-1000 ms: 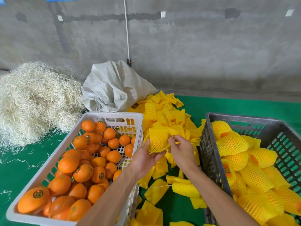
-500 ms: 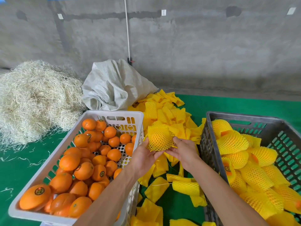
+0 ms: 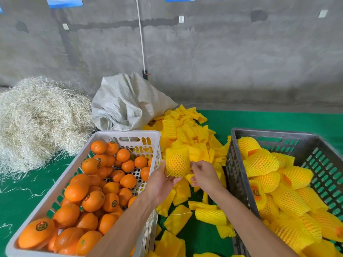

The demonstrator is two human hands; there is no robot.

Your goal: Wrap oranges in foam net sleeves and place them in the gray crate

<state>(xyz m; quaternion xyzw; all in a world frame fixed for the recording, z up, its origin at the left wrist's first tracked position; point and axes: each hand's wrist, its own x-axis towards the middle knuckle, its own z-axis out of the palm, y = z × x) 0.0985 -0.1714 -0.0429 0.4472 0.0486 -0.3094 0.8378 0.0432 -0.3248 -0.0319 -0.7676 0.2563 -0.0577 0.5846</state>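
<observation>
An orange in a yellow foam net sleeve (image 3: pixel 177 163) is held between the two crates. My left hand (image 3: pixel 163 182) cups it from below and from the left. My right hand (image 3: pixel 204 175) pinches the sleeve's lower right edge. A white crate (image 3: pixel 118 135) on the left holds several bare oranges (image 3: pixel 92 190). The gray crate (image 3: pixel 239 132) on the right holds several sleeved oranges (image 3: pixel 259 164). Loose yellow sleeves (image 3: pixel 185 130) lie in a pile on the green mat between and behind the crates.
A crumpled white woven sack (image 3: pixel 128 106) lies behind the white crate. A heap of pale straw (image 3: pixel 37 119) fills the left side. A concrete wall (image 3: pixel 222 62) stands close behind. The green mat (image 3: pixel 278 121) covers the floor.
The sleeve has been drawn further down over the orange, which now shows through the net. My right hand has shifted from the sleeve's top right to its lower right edge.
</observation>
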